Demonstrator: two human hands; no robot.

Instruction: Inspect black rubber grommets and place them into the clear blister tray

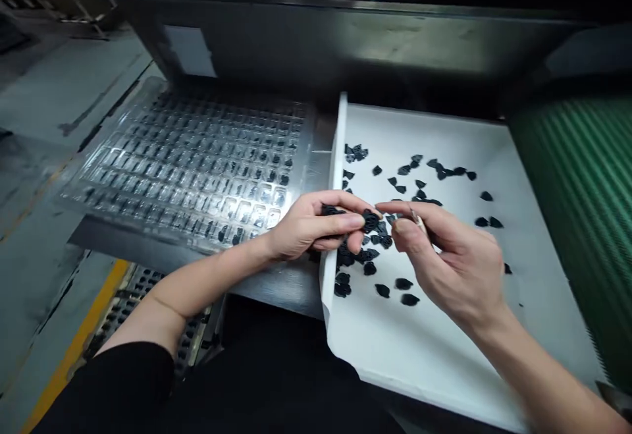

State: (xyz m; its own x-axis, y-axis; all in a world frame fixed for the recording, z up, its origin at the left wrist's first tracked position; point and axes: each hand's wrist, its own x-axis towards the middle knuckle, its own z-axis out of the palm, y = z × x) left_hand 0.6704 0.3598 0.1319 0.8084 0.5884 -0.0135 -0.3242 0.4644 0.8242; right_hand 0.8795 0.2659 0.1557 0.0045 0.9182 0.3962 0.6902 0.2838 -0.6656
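My left hand point(316, 225) is closed, pinching a small black leaf-shaped part point(370, 220) between thumb and fingers above the left side of a white tray point(444, 361). More black pieces show within its curled fingers. Close by on the right, my right hand point(451, 256) is closed around a small slim tool point(419, 220) with a pale end. Its tip points toward the held part; the fingers hide its exact kind. Beneath and around both hands, several loose black leaf-shaped parts point(409, 299) lie scattered on the white surface.
To the left, a clear plastic tray point(237, 170) has rows of pockets, many with dark pieces. A green ribbed surface point(582, 210) borders the white tray on the right. Behind stands a dark metal machine panel point(276, 45). Another rack of dark parts point(141, 282) sits low at left.
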